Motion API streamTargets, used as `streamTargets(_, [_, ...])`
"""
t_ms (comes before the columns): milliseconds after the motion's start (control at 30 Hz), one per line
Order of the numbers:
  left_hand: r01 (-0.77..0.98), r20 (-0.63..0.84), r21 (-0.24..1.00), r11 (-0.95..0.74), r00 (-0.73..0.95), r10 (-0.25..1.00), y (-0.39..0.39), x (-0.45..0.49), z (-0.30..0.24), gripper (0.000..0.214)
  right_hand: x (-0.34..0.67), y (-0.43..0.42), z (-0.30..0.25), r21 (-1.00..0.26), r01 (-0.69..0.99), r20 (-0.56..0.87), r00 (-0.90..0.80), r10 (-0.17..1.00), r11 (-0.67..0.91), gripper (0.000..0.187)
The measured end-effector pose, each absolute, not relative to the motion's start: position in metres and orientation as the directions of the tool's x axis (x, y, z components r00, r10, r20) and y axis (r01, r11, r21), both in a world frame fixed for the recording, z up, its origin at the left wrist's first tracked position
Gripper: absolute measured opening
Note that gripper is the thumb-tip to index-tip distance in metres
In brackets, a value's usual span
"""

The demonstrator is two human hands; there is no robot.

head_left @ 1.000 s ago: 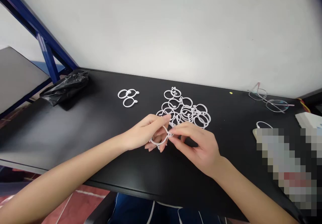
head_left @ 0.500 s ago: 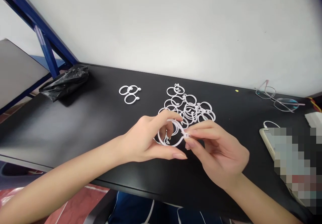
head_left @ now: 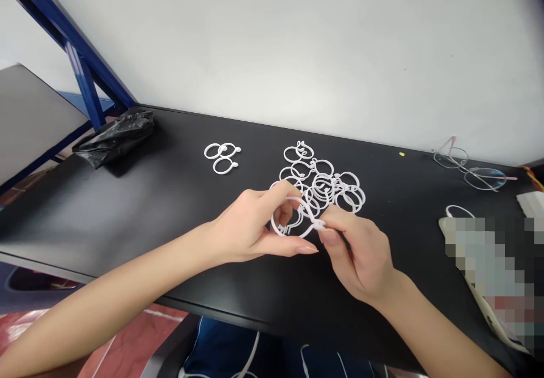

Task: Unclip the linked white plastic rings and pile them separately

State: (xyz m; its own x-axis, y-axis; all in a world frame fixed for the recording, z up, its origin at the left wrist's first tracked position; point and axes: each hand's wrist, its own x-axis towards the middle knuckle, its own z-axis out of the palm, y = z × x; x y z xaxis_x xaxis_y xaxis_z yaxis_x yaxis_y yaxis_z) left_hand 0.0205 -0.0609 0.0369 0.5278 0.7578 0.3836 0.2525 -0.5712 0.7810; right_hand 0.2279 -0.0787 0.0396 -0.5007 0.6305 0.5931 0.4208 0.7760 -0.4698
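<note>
Both hands meet over the middle of a black table (head_left: pixel 127 208). My left hand (head_left: pixel 250 228) curls its fingers round a white plastic ring (head_left: pixel 293 225), held just above the table. My right hand (head_left: pixel 361 253) pinches the same ring at its small clasp on the right side. Just behind the hands lies a pile of several white rings (head_left: pixel 323 182). A small group of three rings (head_left: pixel 221 157) lies apart to the left of the pile.
A crumpled black plastic bag (head_left: pixel 114 137) sits at the table's far left, beside a blue metal frame (head_left: pixel 80 66). Thin wire glasses (head_left: pixel 471 168) lie at the far right. A phone with a white cable (head_left: pixel 457 213) rests at the right edge. A white wall stands behind the table.
The hands have lifted the ring off the table and turned it so its loop faces up; my right hand's grip has shifted to the clasp. The view has drifted slightly.
</note>
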Motion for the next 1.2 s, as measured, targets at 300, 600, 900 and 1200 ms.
streamTargets(300, [0.306,0.390,0.750,-0.586,0.511,0.766,-0.062,0.021,0.039,0.052,0.228,-0.078,0.042,-0.454,0.425,0.577,-0.529,0.622,0.783,0.016])
streamTargets(600, [0.320,0.327,0.781,-0.536,0.521,0.788,-0.063,0.022,0.047,0.040,0.229,-0.076,0.039,-0.466,0.378,0.549,-0.585,0.596,0.800,0.021])
streamTargets(900, [0.365,0.264,0.787,-0.498,0.530,0.806,-0.064,0.021,0.051,0.035,0.231,-0.073,0.045,-0.399,0.391,0.571,-0.602,0.558,0.829,0.017])
streamTargets(1200, [0.263,0.381,0.786,-0.560,0.507,0.773,-0.065,0.023,0.044,0.029,0.230,-0.075,0.043,-0.435,0.337,0.571,-0.614,0.545,0.835,0.019])
